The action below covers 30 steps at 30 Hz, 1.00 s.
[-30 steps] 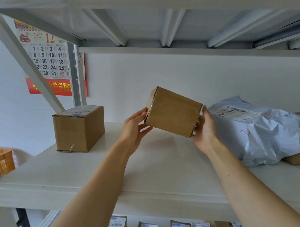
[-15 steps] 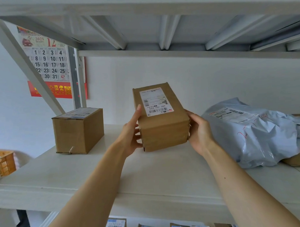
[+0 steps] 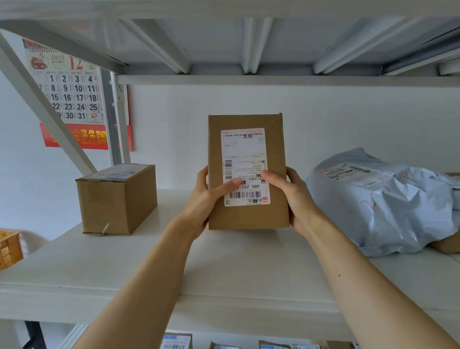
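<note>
2 grips hold the upright cardboard parcel (image 3: 248, 218) — left hand (image 3: 202, 201) and right hand (image 3: 296, 198). Fingers (image 3: 203, 176) curl round its sides, thumbs (image 3: 272, 176) on the label (image 3: 243, 147).

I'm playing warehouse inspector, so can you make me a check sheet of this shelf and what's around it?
Surface: white shelf board.
Job's things: held box upright, label facing the camera.
Clutter: second box at left; grey mailer bag at right.
Grippers: left hand and right hand grip the held box's sides.
Cables: nothing seen.
Surroundings: wall calendar, orange crate, labelled parcels on the lower shelf.
</note>
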### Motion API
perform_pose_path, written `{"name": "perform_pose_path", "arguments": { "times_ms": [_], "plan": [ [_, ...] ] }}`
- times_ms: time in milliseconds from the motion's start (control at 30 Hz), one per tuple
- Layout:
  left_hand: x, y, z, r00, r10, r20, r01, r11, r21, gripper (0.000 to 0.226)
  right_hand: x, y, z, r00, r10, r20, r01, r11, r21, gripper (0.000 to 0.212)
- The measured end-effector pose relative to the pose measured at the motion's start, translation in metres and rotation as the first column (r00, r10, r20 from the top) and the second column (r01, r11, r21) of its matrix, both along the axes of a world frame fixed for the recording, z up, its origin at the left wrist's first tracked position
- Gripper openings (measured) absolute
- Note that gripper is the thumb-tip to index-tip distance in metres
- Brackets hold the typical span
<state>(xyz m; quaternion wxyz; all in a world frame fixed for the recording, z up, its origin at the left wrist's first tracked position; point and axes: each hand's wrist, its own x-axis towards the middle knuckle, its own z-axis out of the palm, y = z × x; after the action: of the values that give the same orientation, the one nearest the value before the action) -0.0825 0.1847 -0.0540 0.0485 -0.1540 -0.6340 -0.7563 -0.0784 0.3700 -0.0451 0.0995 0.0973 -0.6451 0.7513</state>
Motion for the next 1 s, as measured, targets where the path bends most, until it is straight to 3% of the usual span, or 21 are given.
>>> {"name": "perform_pose_path", "arguments": {
  "times_ms": [200, 467, 567, 700, 733, 867, 1000],
  "plan": [
    [0.002, 0.002, 0.002, 0.994, 0.108, -0.016, -0.108, 0.994, -0.034, 0.094, 0.003, -0.009, -0.001, 0.994, -0.088, -0.071, 0.093, 0.993, 0.075, 0.069],
    [0.001, 0.000, 0.000, 0.995, 0.104, -0.001, -0.103, 0.994, -0.028, 0.072, 0.002, -0.007, -0.001, 0.987, -0.112, -0.120, 0.122, 0.989, 0.079, 0.069],
    [0.001, 0.001, -0.001, 0.994, 0.113, -0.009, -0.113, 0.994, -0.003, 0.086, 0.001, -0.006, -0.002, 0.984, -0.110, -0.139, 0.125, 0.986, 0.107, 0.069],
    [0.003, -0.002, 0.004, 0.992, 0.126, -0.005, -0.126, 0.991, 0.033, 0.120, 0.000, -0.005, -0.004, 0.947, -0.184, -0.263, 0.230, 0.961, 0.154, 0.055],
    [0.002, -0.004, 0.004, 0.992, 0.126, 0.000, -0.126, 0.992, 0.022, 0.119, -0.001, -0.004, -0.005, 0.935, -0.199, -0.294, 0.255, 0.953, 0.166, 0.054],
    [0.002, -0.001, 0.002, 0.994, 0.102, -0.036, -0.102, 0.995, 0.014, 0.046, -0.007, -0.003, -0.008, 0.921, -0.203, -0.333, 0.267, 0.951, 0.159, 0.059],
    [0.000, 0.000, 0.002, 0.989, 0.134, -0.062, -0.132, 0.991, 0.034, 0.054, -0.007, -0.008, -0.005, 0.942, -0.085, -0.326, 0.164, 0.960, 0.225, 0.066]
  ]
}}
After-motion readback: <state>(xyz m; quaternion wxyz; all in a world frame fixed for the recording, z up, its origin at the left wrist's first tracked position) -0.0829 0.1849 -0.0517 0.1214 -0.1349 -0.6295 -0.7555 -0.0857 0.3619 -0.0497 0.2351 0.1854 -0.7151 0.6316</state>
